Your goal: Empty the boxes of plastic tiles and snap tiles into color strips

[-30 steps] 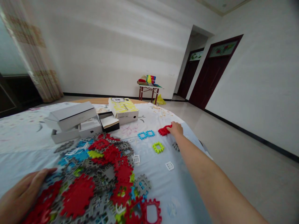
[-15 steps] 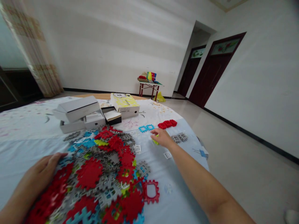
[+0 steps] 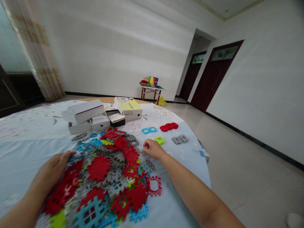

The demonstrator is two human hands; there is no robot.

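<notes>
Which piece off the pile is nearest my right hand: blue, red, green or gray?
The green piece, just beyond your right hand; the blue pieces, red pieces and gray pieces lie farther from it.

Our left hand point(image 3: 52, 168) and our right hand point(image 3: 153, 149) are bare below the wrists point(image 3: 164, 157); above the wrists, we show bare forearms point(image 3: 190, 186) that widen away from them.
</notes>
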